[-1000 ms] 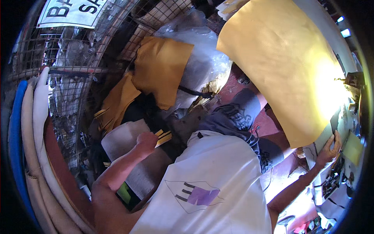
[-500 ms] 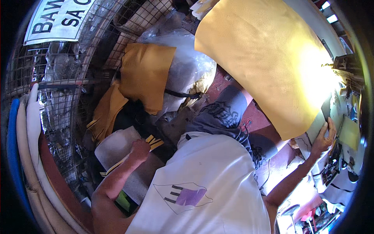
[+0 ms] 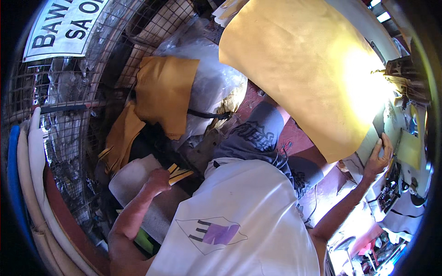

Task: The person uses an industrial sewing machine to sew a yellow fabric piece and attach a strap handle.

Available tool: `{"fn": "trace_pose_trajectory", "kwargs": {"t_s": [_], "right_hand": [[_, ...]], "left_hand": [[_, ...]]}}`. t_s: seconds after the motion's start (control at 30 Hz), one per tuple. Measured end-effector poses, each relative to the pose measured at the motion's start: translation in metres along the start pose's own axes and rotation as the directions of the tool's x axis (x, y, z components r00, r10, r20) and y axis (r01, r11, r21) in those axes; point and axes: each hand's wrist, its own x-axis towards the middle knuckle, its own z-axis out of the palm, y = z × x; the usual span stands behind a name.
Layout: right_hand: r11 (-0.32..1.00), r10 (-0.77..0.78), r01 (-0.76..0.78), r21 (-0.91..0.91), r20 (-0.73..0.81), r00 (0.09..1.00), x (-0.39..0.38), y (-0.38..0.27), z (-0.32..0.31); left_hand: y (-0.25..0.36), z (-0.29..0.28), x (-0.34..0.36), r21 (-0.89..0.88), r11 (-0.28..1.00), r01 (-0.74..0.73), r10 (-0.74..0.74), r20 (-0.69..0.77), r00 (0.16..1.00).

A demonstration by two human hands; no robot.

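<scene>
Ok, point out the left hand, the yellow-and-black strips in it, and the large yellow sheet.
Left hand (image 3: 159, 180): head view, back of the hand.
Yellow-and-black strips (image 3: 181, 176): head view, exposed part beyond the fist.
Large yellow sheet (image 3: 297, 76): head view, middle of its upper face.

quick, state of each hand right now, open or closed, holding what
Left hand: closed, holding yellow-and-black strips.
Right hand: at a dark piece; whether its grip is closed cannot be told.

Smooth matt sheet (image 3: 294, 78); glossy plastic wrap (image 3: 214, 76)
</scene>
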Motion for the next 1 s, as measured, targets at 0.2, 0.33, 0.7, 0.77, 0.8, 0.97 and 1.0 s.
{"fn": "trace_pose_trajectory", "kwargs": {"t_s": [0.2,0.33,0.7,0.77,0.8,0.97,1.0], "right_hand": [[1.000,0.005,-0.005,-0.006,0.006,1.000,-0.001,-0.002,-0.002],[1.000,0.018,-0.018,0.013,-0.001,1.000,0.000,-0.005,-0.002],[1.000,0.010,-0.010,-0.019,0.007,1.000,0.000,0.000,-0.001],[0.995,0.097,-0.097,0.011,-0.003,0.995,0.002,-0.012,-0.007],[0.999,0.038,-0.037,0.024,-0.043,0.998,0.001,-0.025,-0.011],[0.873,0.035,-0.035,0.487,0.009,0.999,-0.033,-0.152,-0.042],[0.796,-0.136,0.059,0.602,0.083,0.987,-0.038,-0.181,-0.042]], "left_hand": [[-0.006,-0.003,0.000,-0.091,0.995,0.036,-0.035,0.010,0.999],[-0.007,-0.006,0.002,-0.086,0.994,0.074,-0.069,0.057,0.996],[0.002,-0.061,0.005,-0.605,0.767,-0.214,0.171,-0.128,0.977],[0.011,-0.086,0.004,-0.635,0.722,-0.273,0.220,-0.164,0.962],[0.017,-0.100,0.003,-0.769,0.574,-0.283,0.219,-0.189,0.957],[0.063,-0.185,-0.004,-0.882,0.295,-0.368,0.408,-0.232,0.883],[0.077,-0.202,-0.003,-0.855,0.331,-0.401,0.464,-0.223,0.858]]}}
